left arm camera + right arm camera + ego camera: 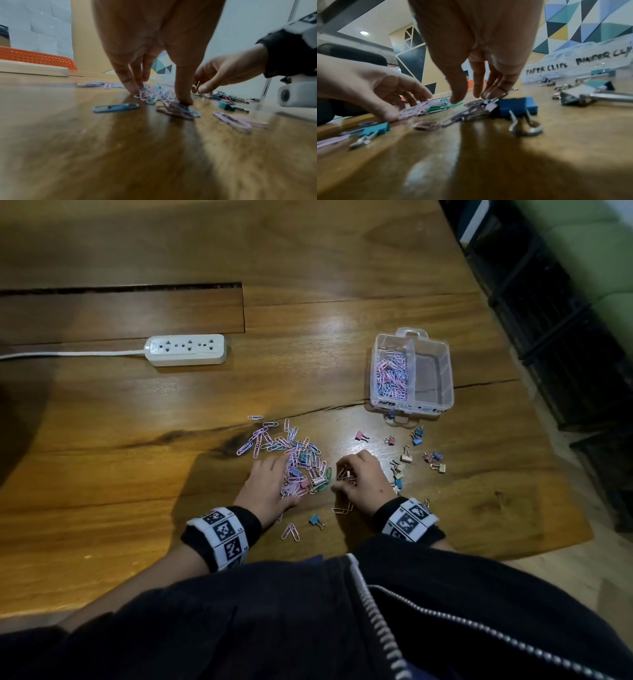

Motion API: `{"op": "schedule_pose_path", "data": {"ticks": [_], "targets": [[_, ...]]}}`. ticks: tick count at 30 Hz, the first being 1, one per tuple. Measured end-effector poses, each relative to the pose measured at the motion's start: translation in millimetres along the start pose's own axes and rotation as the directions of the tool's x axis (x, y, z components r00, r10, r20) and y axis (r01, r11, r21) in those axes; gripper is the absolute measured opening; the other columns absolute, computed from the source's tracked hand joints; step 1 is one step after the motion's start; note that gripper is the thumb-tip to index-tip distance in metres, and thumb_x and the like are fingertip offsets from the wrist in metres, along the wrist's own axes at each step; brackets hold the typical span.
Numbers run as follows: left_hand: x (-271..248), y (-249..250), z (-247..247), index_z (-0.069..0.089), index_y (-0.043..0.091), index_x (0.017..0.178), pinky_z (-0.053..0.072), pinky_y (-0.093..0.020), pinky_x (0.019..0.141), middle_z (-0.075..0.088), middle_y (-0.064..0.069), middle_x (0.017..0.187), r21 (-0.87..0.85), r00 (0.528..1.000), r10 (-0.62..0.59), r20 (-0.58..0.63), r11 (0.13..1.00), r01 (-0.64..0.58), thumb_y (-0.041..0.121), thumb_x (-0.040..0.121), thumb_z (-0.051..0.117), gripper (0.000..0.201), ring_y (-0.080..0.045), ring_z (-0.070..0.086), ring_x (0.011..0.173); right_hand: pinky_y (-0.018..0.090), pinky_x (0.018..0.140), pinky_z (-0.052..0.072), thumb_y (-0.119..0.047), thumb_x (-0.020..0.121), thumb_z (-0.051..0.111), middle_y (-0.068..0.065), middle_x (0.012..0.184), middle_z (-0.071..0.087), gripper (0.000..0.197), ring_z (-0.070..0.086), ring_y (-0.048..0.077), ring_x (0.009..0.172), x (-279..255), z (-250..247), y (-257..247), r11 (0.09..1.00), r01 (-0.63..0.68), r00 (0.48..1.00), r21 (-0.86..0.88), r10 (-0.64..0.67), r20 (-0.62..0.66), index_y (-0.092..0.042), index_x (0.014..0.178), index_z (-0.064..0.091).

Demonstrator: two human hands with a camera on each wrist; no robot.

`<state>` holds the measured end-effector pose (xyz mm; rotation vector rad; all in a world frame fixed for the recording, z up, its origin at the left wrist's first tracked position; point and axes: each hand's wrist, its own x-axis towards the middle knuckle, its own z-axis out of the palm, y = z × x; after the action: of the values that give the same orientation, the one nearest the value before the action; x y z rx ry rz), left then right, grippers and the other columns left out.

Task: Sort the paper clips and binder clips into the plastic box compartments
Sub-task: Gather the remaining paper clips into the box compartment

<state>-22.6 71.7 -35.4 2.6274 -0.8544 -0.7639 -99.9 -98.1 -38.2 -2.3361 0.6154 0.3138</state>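
The left hand has its fingers nearly straight, tips pressing down on the pile of paper clips. Just right of the pile, the right hand has its fingers curled, pinching a small binder clip. More binder clips lie scattered right of the pile. Beyond them stands the plastic box, its left compartment holding paper clips.

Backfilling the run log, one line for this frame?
left hand on paper clip pile | right hand pinching clips | box: paper clips in, binder side empty
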Motion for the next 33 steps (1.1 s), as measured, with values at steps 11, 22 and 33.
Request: {"op": "schedule_pose_path", "data": {"ticks": [11, 22, 33], "targets": [[9.5, 2.8, -2.3, 0.048, 0.013, 0.129, 0.04, -0.025, 0.098, 0.056, -0.004, 0.124, -0.003, 0.99, 0.121, -0.074, 0.993, -0.121, 0.022, 0.089, 0.054, 0.041, -0.016, 0.051, 0.115, 0.026, 0.092, 0.039, -0.008, 0.085, 0.055, 0.008, 0.111, 0.05, 0.021, 0.047, 0.023, 0.106, 2.6, -1.8, -5.2, 0.997, 0.049, 0.999, -0.051, -0.048, 0.014, -0.004, 0.105, 0.059], [15.3, 4.8, -5.7, 0.051, 0.014, 0.119, 0.042, -0.034, 0.097, 0.051, -0.005, 0.125, 0.237, 0.992, 0.127, 0.012, 0.963, -0.126, 0.03, 0.092, 0.048, 0.031, -0.024, 0.041, 0.118, 0.031, 0.092, 0.037, 0.003, 0.087, 0.044, 0.013, 0.123, 0.045, 0.03, 0.04, 0.025, 0.111, 0.9, -2.5, -5.3, 0.909, 0.124, 0.992, -0.398, -0.115, 0.045, -0.004, 0.116, 0.045], [18.4, 0.7, -9.9, 0.056, 0.009, 0.11, 0.043, -0.024, 0.088, 0.059, -0.006, 0.111, 0.102, 0.982, 0.189, 0.005, 0.977, -0.188, 0.018, 0.094, 0.045, 0.021, -0.019, 0.054, 0.103, 0.026, 0.069, 0.046, -0.001, 0.09, 0.044, -0.005, 0.084, 0.054, 0.014, 0.055, 0.009, 0.074, 4.7, -16.3, 3.3, 0.932, -0.118, 0.991, 0.343, 0.134, -0.022, -0.009, 0.094, 0.055]]}}
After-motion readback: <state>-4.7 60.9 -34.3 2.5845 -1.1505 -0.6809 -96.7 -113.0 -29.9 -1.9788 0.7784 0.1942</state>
